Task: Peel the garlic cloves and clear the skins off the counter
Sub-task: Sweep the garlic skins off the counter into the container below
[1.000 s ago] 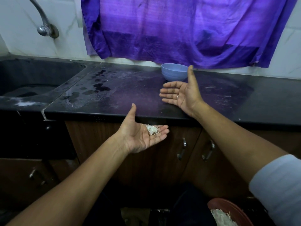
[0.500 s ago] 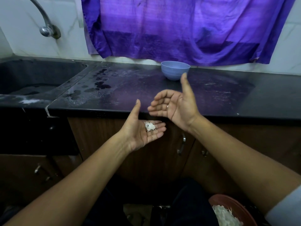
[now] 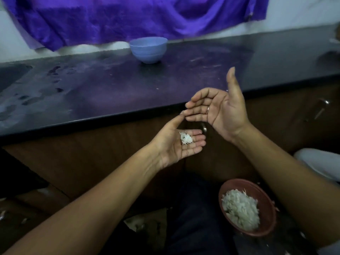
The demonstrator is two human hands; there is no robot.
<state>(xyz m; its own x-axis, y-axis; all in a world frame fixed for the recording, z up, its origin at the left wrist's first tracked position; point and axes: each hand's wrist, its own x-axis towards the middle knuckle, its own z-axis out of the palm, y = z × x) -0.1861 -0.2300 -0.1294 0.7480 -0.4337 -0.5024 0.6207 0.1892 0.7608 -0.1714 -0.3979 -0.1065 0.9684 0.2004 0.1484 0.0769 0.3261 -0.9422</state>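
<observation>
— Start at the left. What is on the counter [image 3: 110, 92]?
— A dark, smeared top across the upper half of the frame, with a few pale flecks too small to call. A blue bowl [image 3: 148, 50] stands at upper centre under the purple cloth [image 3: 128, 19]. Its inside is hidden.
— And the skins?
— A small white clump of skins [image 3: 186, 138] lies on the left hand [image 3: 171, 146] at centre frame, below the counter edge. The palm is up, with the fingers nearly straight and together and the thumb stretched up. Nothing is pinched; the clump just rests on the fingers.
— The right hand?
— The right hand [image 3: 222, 111] is just up and right of it, palm turned leftward, fingers loosely bent, thumb upright, holding nothing. Its fingertips sit just beside the left thumb tip, and I cannot tell whether they touch.
— Where would the clump go?
— My guess is the red bowl [image 3: 265, 197] at lower right, which has a heap [image 3: 241, 208] of skins in it. It lies down and right of the left hand, partly under the right forearm. So the loaded hand would have to cross rightward, drop, then tip. The right forearm lies in that path and likely needs to swing clear. Loose flakes could slide off early.
</observation>
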